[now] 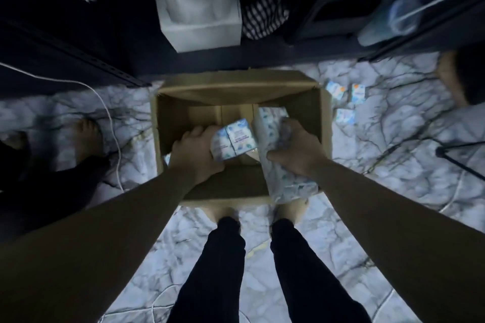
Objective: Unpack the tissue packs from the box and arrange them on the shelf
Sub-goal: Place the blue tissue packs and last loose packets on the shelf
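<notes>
An open cardboard box [324,110] stands on the marble floor in front of my feet. Inside it, my left hand [195,155] grips a small bundle of blue-and-white tissue packs [232,143]. My right hand [294,147] holds a long plastic-wrapped sleeve of tissue packs [283,183] that leans over the box's near right edge. Three loose tissue packs [346,99] lie on the floor just right of the box. The dark shelf [262,52] runs across the top of the view, behind the box.
A white styrofoam block [199,13], a striped cloth [262,18] and a clear lidded container [385,23] sit on the shelf. A white cable [110,118] trails over the floor at left beside another person's bare foot [86,131]. A dark stand leg [456,155] lies at right.
</notes>
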